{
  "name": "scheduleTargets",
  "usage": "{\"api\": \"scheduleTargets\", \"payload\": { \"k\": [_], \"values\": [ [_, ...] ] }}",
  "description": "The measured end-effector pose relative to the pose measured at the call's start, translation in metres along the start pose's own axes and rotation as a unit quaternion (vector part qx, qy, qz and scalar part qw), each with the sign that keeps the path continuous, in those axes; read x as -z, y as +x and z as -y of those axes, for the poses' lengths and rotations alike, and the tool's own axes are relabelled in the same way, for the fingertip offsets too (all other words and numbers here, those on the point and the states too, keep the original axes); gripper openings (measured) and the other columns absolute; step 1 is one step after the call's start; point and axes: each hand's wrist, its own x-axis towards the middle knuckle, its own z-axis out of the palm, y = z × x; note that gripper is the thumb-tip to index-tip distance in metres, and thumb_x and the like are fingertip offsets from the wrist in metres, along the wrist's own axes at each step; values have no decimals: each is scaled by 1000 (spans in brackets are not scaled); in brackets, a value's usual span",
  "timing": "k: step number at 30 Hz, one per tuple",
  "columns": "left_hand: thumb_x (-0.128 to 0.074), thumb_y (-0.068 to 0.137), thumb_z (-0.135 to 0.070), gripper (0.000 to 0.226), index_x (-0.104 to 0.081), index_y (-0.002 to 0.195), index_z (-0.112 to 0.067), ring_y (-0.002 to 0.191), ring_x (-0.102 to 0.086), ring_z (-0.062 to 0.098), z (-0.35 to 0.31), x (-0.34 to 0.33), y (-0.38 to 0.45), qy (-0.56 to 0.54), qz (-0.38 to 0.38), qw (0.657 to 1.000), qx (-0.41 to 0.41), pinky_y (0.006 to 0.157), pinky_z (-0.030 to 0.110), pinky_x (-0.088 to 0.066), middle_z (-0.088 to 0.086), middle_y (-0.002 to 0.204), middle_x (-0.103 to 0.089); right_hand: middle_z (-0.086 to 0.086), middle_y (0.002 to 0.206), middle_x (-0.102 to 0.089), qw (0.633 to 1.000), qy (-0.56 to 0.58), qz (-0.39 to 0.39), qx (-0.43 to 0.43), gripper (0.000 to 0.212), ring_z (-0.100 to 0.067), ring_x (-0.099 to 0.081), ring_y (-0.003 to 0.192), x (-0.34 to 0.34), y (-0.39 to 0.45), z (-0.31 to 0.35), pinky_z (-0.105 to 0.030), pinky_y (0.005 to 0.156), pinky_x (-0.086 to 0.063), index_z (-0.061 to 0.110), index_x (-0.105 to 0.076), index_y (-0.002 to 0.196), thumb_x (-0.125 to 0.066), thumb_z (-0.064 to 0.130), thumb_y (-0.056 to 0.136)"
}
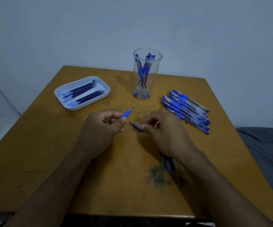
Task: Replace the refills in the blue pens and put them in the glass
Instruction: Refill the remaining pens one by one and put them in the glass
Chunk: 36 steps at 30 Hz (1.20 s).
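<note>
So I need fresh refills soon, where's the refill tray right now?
In the head view the white tray of refills sits on the table's far left, left of the glass and beyond the left hand.

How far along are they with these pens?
Partly done. Several pens already stand in the glass. The left hand grips an uncapped pen; the right hand pinches a blue cap. A pile of pens lies waiting, and refills remain in the white tray.
</note>
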Motion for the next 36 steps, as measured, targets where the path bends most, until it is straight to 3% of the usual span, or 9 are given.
{"api": "scheduleTargets", "payload": {
  "k": [4,17,19,21,23,25,31,34,36],
  "values": [
    [-72,92,-19,15,-72,106,-17,49,-57,0,-1,0,-1,-8,0,1000,10,43,13,-40,3,75,-74,8,107,-51,990,-123,70,13,17,-8,-50,96,-11,-3,7,-28,83,-48,26,-72,109,-64,36,98],
    [-73,91,-15,10,-72,98,-23,48,-56,2,-4,0,-6,1,42,999,-12,42,13,-40,2,72,-74,8,104,-53,987,-133,90,25,28,-8,-53,94,-14,-3,4,-23,75,-45,27,-71,112,-69,46,92],
    [-73,90,-15,10,-73,97,-22,48,-56,4,-5,0,-7,-6,48,999,-13,42,14,-40,3,73,-75,10,98,-58,995,-78,55,35,24,-6,-56,88,-10,-3,3,-23,72,-47,27,-73,107,-71,45,90],
    [-74,89,-16,8,-74,96,-20,47,-56,7,-6,0,-7,-16,54,998,-12,41,15,-40,5,73,-75,13,89,-66,998,47,-19,28,13,-3,-60,79,-5,-3,2,-15,65,-45,28,-76,99,-71,38,93],
    [-75,89,-17,7,-74,95,-20,47,-55,9,-6,-1,-7,-25,58,998,-10,39,19,-40,6,73,-75,7,83,-71,969,243,-33,-23,12,-1,-57,60,1,-1,2,-13,54,-41,26,-79,98,-69,33,96],
    [-75,89,-19,6,-74,94,-20,47,-56,10,-6,-3,-8,-24,64,998,-8,39,21,-40,5,74,-75,-7,85,-72,930,360,-17,-69,16,-3,-47,49,2,-2,5,-16,45,-37,17,-79,98,-69,29,95],
    [-75,89,-20,5,-74,94,-20,48,-56,9,-5,-4,-8,-8,65,998,-1,40,16,-40,4,74,-75,-10,92,-75,876,464,-74,-110,16,-14,-53,50,0,-1,11,-22,36,-35,7,-67,100,-59,21,102],
    [-76,89,-19,5,-75,93,-18,48,-56,7,-5,-5,-8,1,73,997,9,41,14,-39,5,74,-75,-16,95,-77,822,546,-102,-124,17,-21,-68,59,6,0,11,-26,39,-48,7,-52,109,-45,23,109],
    [-76,88,-19,5,-76,93,-18,48,-56,4,-4,-7,-8,3,74,997,12,42,14,-39,6,74,-75,-20,96,-76,797,579,-117,-126,9,-23,-72,67,6,0,12,-28,48,-56,7,-51,110,-48,15,107]
  ]
}}
